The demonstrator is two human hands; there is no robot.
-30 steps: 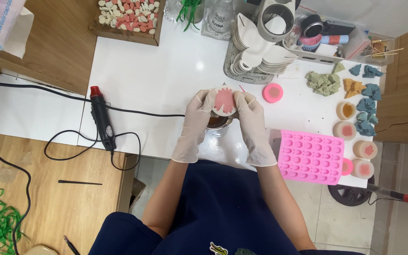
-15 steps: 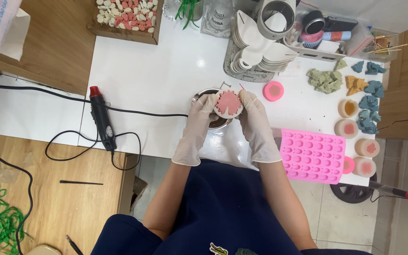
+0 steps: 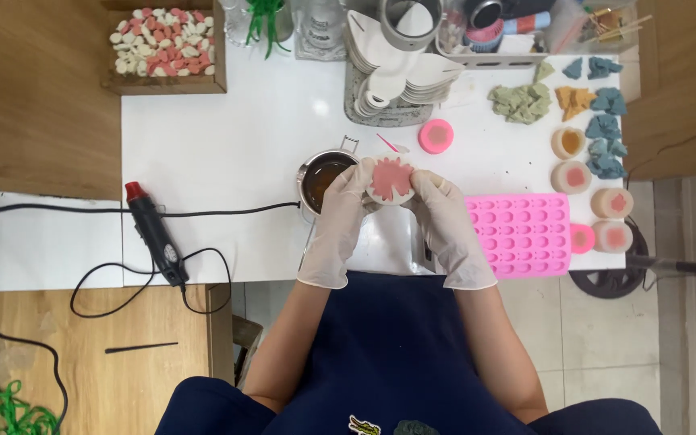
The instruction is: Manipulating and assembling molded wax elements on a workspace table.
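A: What does the person hold?

B: A round white piece with a pink flower-shaped centre (image 3: 391, 179), most likely a small moulded candle or soap. Both gloved hands grasp it. The left hand (image 3: 340, 211) closes on its left edge, the right hand (image 3: 443, 217) on its right edge, and the fingertips of each curl over the rim.

A: Where is that piece?

B: Raised just above the white table (image 3: 219, 153), right beside the small metal pot (image 3: 325, 177). The pot stands to the left of the piece, holds a dark amber liquid, and the left fingers partly cover its right side.

A: And further out from the pot?

B: Beyond the pot and a little to the right lies a pink round disc (image 3: 436, 135), with a thin pink-tipped stick (image 3: 391, 145) between the two. Behind those stands a grey rack of white dishes (image 3: 400, 76). To the right of the pot, past the person's right hand, lies a pink silicone mould (image 3: 519, 234) with rows of round cavities. Past the mould sit several finished round white pieces with coloured centres (image 3: 611, 203), and behind them are lumps of green (image 3: 519, 101), orange (image 3: 573, 100) and blue material (image 3: 603, 129).

A: And to the left of the pot?

B: Well apart from it, a black heat gun with a red tip (image 3: 155, 234) lies at the table's edge, and its cable (image 3: 227, 212) runs toward the pot. At the far left corner sits a wooden tray of pink and white pieces (image 3: 164, 42).
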